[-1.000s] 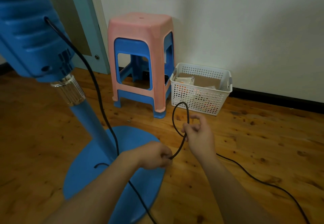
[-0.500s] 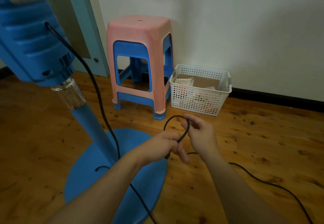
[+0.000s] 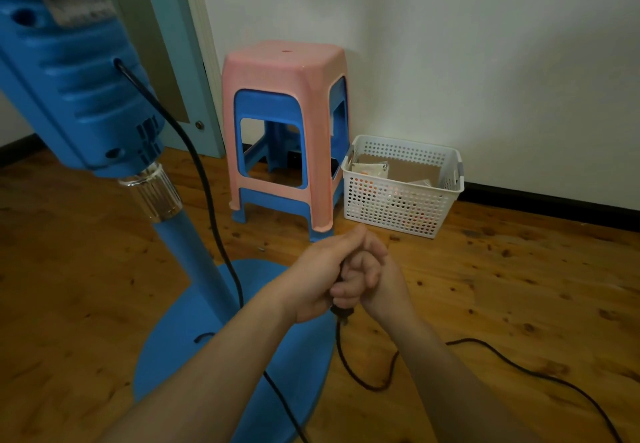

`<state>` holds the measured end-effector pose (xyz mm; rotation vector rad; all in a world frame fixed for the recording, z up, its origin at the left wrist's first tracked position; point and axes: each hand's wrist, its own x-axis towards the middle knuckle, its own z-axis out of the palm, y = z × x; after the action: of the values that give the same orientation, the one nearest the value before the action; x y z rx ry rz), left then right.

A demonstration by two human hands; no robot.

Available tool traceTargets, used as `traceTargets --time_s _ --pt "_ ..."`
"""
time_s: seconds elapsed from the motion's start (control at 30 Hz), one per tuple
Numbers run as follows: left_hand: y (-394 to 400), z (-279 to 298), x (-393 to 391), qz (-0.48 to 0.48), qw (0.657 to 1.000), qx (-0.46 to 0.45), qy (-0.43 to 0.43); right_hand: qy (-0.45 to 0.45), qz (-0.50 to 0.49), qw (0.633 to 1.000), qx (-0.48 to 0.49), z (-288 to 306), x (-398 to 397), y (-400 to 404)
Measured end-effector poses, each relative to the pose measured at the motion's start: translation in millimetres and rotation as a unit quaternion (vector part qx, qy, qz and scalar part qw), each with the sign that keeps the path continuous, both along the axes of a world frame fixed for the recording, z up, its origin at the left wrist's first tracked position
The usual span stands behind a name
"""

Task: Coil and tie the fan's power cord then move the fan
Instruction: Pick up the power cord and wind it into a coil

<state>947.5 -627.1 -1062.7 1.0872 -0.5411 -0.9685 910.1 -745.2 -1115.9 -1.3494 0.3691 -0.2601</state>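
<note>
A blue pedestal fan (image 3: 79,96) stands at the left on its round blue base (image 3: 194,331). Its black power cord (image 3: 201,172) leaves the motor housing, runs down past the pole, and trails over the floor to the lower right. My left hand (image 3: 318,276) and my right hand (image 3: 377,279) are pressed together above the base's right edge. Both grip a bunched part of the cord, which is mostly hidden between the fingers. A short black piece of cord (image 3: 341,314) pokes out just below the hands.
A pink stool stacked over a blue one (image 3: 287,123) stands by the wall. To its right sits a white perforated basket (image 3: 401,207) with papers inside. A teal door frame (image 3: 187,61) is behind the fan. Bare wooden floor (image 3: 519,286) spreads to the right.
The open loop of cord held between my hands has been closed up. My hands have come together and now clasp the bunched cord. The view has tilted downward and moved closer.
</note>
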Motion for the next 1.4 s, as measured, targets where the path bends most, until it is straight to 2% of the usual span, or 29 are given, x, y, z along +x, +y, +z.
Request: traceTargets --time_s 0.07,0.13,0.2,0.27,0.33,0.43,0.57,0.73,0.9,0.97,1.13,1.2,1.4 --pt "-1 3 0 0.034 0.999 0.000 -0.022 -0.020 0.021 0.996 0.080 3 1 2" --pt "0 2 1 0.066 0.996 0.019 -0.062 -0.013 0.019 0.995 0.096 5 2 4" --pt "2 2 2 0.085 0.993 0.027 -0.076 0.020 0.019 0.999 0.028 -1 3 1" --pt "2 5 3 0.092 0.993 0.015 -0.078 0.041 0.057 0.994 -0.079 -5 0 0" --pt "1 8 4 0.089 0.993 0.001 -0.078 0.041 0.077 0.989 -0.121 -3 -1 2" --pt "0 10 8 0.077 0.995 -0.014 -0.065 0.039 0.103 0.964 -0.241 0 -3 4" --pt "1 14 16 0.088 0.992 -0.022 -0.090 0.029 0.113 0.954 -0.275 -10 -7 2" --pt "0 26 25 0.142 0.978 -0.029 -0.148 0.060 0.151 0.885 -0.436 -22 -12 3" --pt "-5 22 27 0.120 0.954 0.071 -0.265 0.036 0.170 0.845 -0.506 -12 -20 1" --pt "-7 19 28 0.107 0.946 0.100 -0.289 0.033 0.180 0.824 -0.536 -8 -22 -6" --pt "-13 15 37 0.108 0.927 0.139 -0.332 0.011 0.178 0.801 -0.572 2 -26 -18" --pt "-17 12 38 0.111 0.929 0.133 -0.327 0.008 0.171 0.790 -0.588 3 -26 -22" --pt "-22 6 32 0.168 0.955 0.052 -0.240 -0.003 0.155 0.787 -0.597 8 -33 -23"
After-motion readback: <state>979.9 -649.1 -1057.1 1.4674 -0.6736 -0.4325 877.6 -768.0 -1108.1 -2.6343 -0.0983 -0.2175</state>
